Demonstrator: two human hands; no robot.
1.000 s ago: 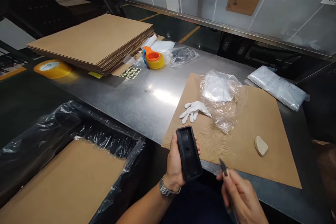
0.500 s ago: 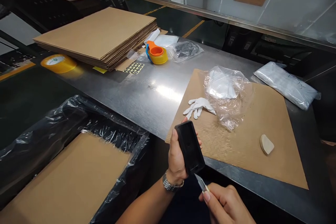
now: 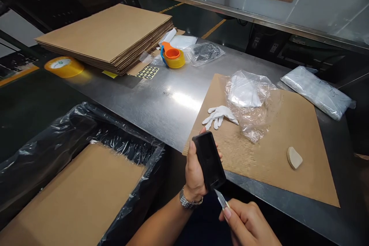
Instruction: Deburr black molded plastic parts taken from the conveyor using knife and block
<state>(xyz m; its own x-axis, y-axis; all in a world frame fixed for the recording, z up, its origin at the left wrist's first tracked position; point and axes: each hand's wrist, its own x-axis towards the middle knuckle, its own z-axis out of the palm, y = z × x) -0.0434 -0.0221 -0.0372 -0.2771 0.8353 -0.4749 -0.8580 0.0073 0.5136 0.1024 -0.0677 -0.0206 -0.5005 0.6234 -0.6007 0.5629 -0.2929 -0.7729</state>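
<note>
Black part point(image 3: 209, 160), oblong, smooth and round-cornered, is gripped by the left hand point(image 3: 193, 173) at the steel table point(image 3: 161, 103) edge, long axis running up and away. Its lower corner is met by a thin blade point(image 3: 221, 199) pinched in the right hand point(image 3: 248, 223).

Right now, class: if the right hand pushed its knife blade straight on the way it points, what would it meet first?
The lower corner of the black plastic part gripped by the left hand. The tip of the knife blade seems almost on it, though depth is unclear.
</note>
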